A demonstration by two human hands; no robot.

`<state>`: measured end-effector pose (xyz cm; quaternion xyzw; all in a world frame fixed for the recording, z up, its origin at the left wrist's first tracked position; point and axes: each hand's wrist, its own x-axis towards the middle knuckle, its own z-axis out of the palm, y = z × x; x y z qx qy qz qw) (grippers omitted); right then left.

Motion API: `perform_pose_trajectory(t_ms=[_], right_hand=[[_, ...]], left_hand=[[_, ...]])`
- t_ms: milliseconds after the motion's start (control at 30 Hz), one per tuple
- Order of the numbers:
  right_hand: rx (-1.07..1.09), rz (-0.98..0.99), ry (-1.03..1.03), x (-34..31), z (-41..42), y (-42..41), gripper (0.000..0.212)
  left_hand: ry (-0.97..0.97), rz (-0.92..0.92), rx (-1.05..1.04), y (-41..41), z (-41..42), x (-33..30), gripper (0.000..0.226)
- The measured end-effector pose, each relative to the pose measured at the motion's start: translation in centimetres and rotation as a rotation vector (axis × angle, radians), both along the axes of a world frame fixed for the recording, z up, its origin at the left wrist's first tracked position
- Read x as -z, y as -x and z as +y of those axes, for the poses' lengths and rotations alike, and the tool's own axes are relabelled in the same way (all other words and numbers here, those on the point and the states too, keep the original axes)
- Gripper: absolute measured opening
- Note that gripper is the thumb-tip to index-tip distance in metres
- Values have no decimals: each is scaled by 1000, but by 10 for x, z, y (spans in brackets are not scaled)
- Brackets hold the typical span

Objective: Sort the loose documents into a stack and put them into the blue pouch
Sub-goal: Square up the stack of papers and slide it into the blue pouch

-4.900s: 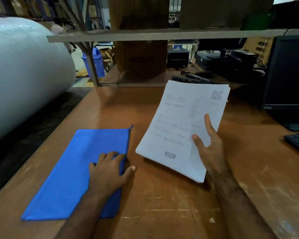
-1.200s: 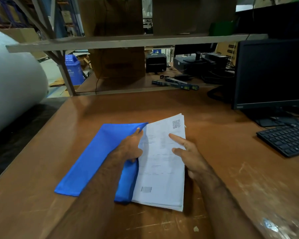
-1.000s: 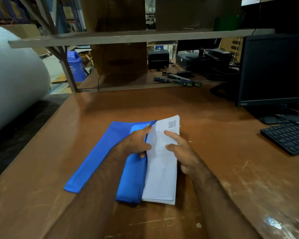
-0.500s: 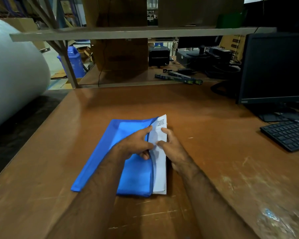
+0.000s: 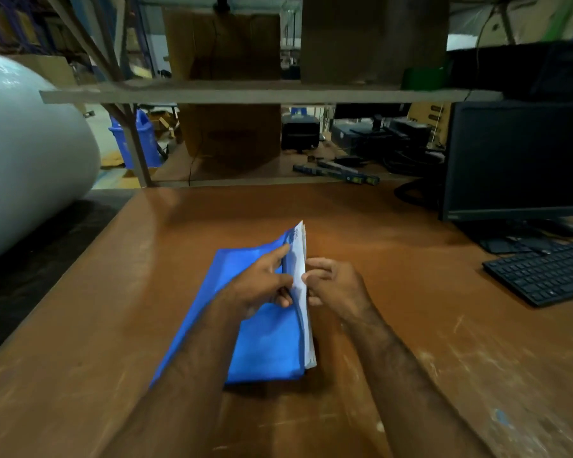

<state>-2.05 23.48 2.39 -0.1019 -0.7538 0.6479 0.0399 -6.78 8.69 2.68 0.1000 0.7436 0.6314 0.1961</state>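
Papers almost inside the pouch, both hands at its open edge.

The blue pouch [image 5: 265, 342] lies flat on the brown table [image 5: 394, 259], its open long side facing right. The stack of papers [image 5: 301, 276] sits nearly all inside it; only a thin white strip shows along the right edge, with a printed corner poking out at the far end. The left hand [image 5: 262, 285] rests on top of the pouch, fingers [image 5: 283, 251] curled and pinching the upper flap at the opening. The right hand [image 5: 336, 285] is just beside the papers' exposed edge, its fingers bent with the tips against that edge. A black keyboard [image 5: 543, 276] and a dark monitor [image 5: 516, 160] stand well apart to the right.
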Motion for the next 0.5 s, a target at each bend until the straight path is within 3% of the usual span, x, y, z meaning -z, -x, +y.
perform_pose_trajectory(t_ms=[133,233,367,500], right_hand=[[18,159,-279,-77,-3,11,25],[7,240,-506,-128,-20,18,24],[10,253,-914,-136,-45,24,14],[74,301,-858,-117,-47,25,20]], left_hand=[[-392,-3,-141,6,-7,-42,73],[-583,-12,-218,10,-14,-71,67],[-505,-7,-262,6,-30,-82,69],[-372,6,-290,1,-53,-84,74]])
